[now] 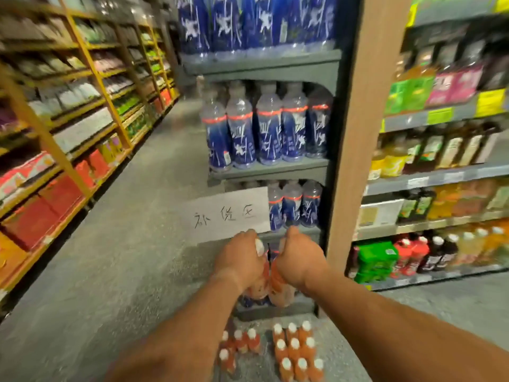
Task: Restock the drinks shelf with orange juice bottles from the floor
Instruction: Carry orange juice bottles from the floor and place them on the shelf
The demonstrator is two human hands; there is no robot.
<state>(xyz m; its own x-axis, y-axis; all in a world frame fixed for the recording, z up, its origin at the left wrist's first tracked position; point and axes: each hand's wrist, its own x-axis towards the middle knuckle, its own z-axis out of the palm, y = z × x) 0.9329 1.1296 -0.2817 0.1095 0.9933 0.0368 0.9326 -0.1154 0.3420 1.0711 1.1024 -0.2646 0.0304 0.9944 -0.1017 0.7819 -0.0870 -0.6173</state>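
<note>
While my left hand (240,261) and right hand (298,259) each grasp orange juice bottles (275,285) by the neck at 6 o'clock, above the floor stock (296,351), I would turn toward the drinks shelf (429,177) at 3 o'clock without letting them swing.

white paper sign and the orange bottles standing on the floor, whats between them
In the head view, both hands, left and right, each gripping orange juice bottles by the neck, with the shelf's base edge just below.
</note>
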